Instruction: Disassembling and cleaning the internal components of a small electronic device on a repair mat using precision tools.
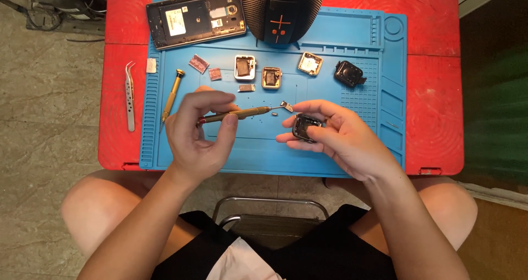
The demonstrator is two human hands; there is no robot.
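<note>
Head view — left hand point(195, 134) pinches a brass screwdriver point(242, 114), tip at a small metal bracket point(286, 106); right hand point(335, 134) grips an opened smartwatch case point(306, 127) over the blue repair mat point(352, 93).

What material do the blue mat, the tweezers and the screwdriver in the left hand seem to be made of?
Blue mat: probably silicone or soft rubber, matte, with moulded ridges and compartments. Tweezers: metal, likely steel, going by the silvery shine. Screwdriver in the left hand: metal with a brass or gold coloured finish; the red end cap may be plastic, but this is unclear.
</note>
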